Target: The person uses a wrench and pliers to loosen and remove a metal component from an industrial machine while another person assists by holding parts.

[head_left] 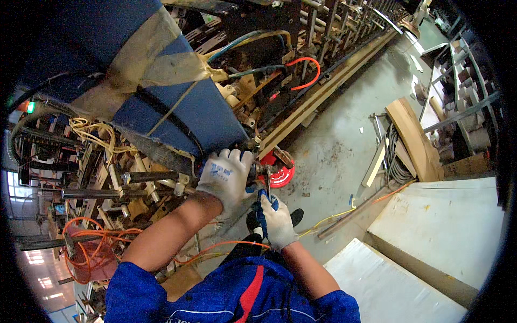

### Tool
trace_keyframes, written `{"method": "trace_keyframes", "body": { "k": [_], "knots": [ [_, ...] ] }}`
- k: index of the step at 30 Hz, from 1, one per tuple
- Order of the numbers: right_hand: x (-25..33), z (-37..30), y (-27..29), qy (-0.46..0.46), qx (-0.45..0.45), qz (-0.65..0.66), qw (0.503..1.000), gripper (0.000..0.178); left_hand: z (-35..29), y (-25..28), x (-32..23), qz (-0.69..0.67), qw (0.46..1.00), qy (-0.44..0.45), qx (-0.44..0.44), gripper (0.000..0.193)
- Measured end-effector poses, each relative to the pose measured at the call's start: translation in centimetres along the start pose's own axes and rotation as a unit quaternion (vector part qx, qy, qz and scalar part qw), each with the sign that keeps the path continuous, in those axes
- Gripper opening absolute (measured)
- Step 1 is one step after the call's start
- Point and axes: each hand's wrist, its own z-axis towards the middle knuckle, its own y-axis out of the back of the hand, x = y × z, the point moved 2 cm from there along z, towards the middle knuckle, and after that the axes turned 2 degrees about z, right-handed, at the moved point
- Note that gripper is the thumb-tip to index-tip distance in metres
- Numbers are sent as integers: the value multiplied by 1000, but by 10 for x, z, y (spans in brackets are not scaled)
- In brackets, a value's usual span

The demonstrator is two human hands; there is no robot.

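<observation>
A worker in a blue jacket with a red stripe leans over a long, grimy production machine, both hands in white knit gloves. The left hand [226, 177] is clenched around a dark metal fitting [253, 148] at the lower edge of the machine's blue sheet-metal cover [204, 116], fingers wrapped over the top of it. The right hand [277, 220] grips a slim blue-handled hand tool [265, 202], its tip pointing up at a round red disc-shaped part [283, 175] just beside the left hand; which kind of tool it is cannot be told.

The risk appears to lie in how close the 2 hands work: if the tool slips off the part, its tip may drive into the left glove. Loose orange cable [89, 242] trails near the left forearm and under the body, and could snag a sleeve or foot. The grey concrete floor [339, 145] below is littered with a pale wooden plank [414, 140] and scraps, a likely tripping hazard if the worker steps back.
</observation>
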Motion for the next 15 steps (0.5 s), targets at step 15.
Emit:
{"method": "trace_keyframes", "body": {
  "k": [15],
  "knots": [
    [28, -11, -7, 103, -72, -163, 979, 32, 27, 7, -10, -25, 992, 24, 123, 41]
  ]
}}
